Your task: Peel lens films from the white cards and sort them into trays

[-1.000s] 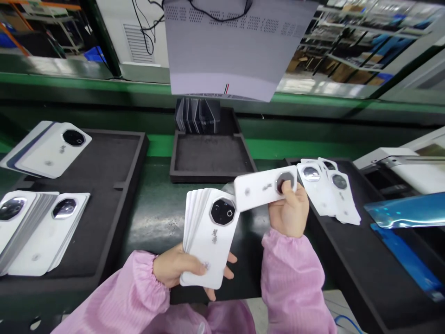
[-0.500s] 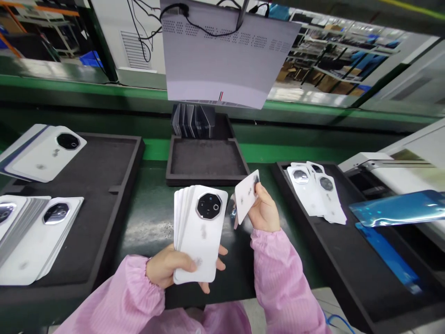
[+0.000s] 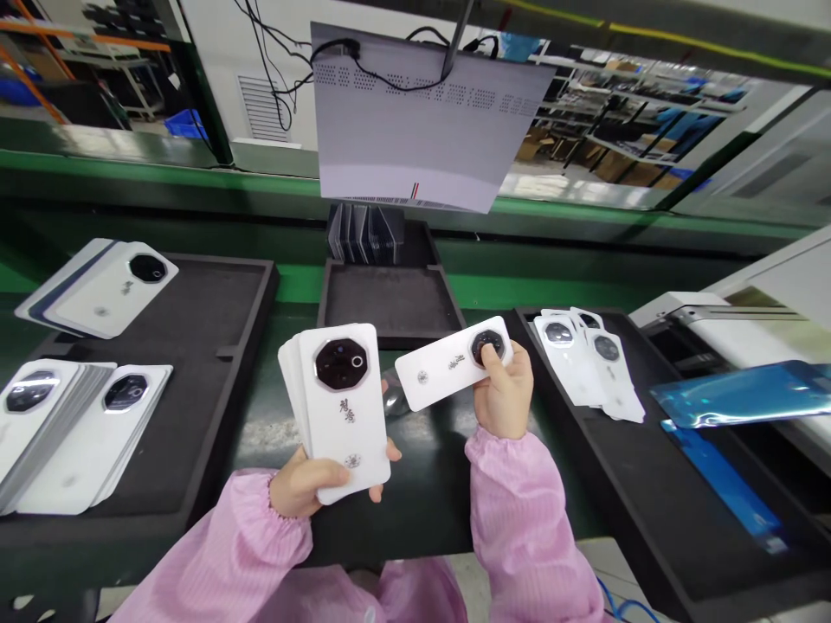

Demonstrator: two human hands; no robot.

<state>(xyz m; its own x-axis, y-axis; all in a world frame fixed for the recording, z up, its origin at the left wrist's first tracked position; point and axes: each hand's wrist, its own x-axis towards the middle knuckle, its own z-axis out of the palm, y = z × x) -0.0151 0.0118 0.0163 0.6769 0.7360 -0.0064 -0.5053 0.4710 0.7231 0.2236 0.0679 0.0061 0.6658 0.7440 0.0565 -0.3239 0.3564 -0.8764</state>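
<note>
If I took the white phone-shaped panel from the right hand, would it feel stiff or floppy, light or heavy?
The white panel would probably feel stiff: it extends flat though the right hand grips only one end. It is likely light, since that one-handed hold seems enough. Its smooth-looking face may be a little slippery.

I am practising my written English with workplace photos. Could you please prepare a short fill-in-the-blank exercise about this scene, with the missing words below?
1. The left hand holds several stacked panels, whose colour is ____.
2. The right hand has its ____ over the dark lens area of a single panel.
3. Both sleeves are coloured ____.
4. The shiny blue sheets are on the ____ side of the picture.

Missing words: white; thumb; pink; right.
</note>
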